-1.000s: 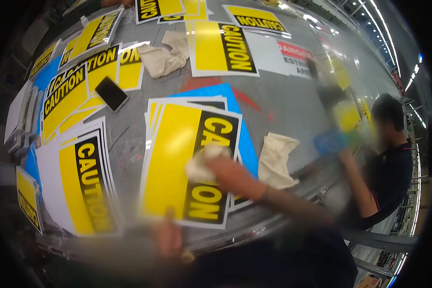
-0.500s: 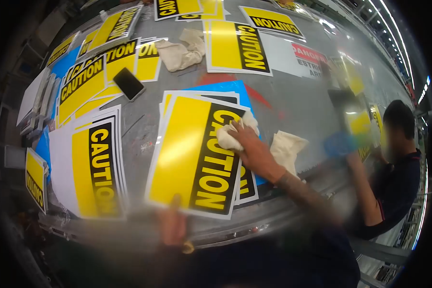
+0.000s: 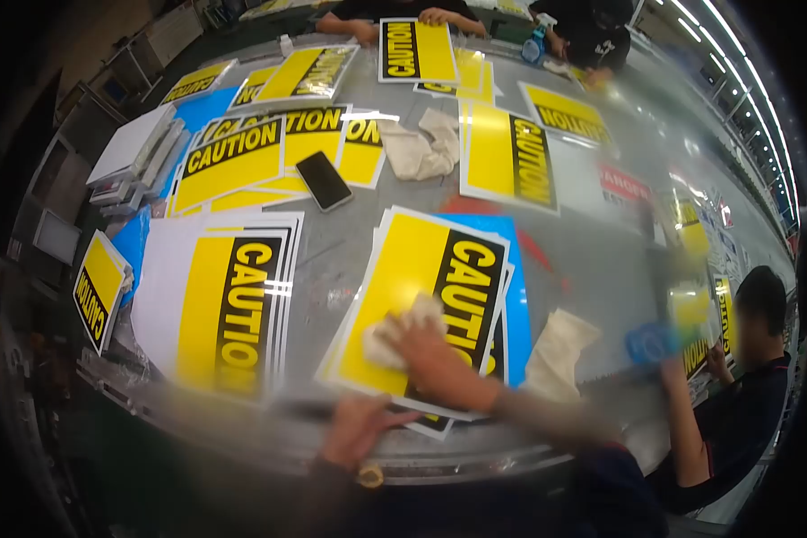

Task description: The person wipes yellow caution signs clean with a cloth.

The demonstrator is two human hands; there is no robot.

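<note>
A yellow and black CAUTION sign (image 3: 403, 260) lies on top of a small pile of signs, with a blue sheet (image 3: 518, 296) under its right side. My right hand (image 3: 430, 354) presses a bunched white cloth (image 3: 381, 348) onto the sign's lower yellow part. At the sign's bottom edge is my left hand (image 3: 360, 429), low in the view; its fingers are blurred, and whether they grip the edge cannot be made out. A second cloth (image 3: 560, 350) lies right of the pile.
Left of the pile are stacked CAUTION signs (image 3: 242, 305) and a black phone (image 3: 324, 181). Another cloth (image 3: 420, 148) lies farther back. A co-worker (image 3: 744, 386) sits at the right, near a blue spray bottle (image 3: 650, 343). Other people are across the table (image 3: 332, 260).
My right hand and its cloth have moved from the black lettering down and left onto the yellow part. The camera view has shifted, showing more of the table's far side.
</note>
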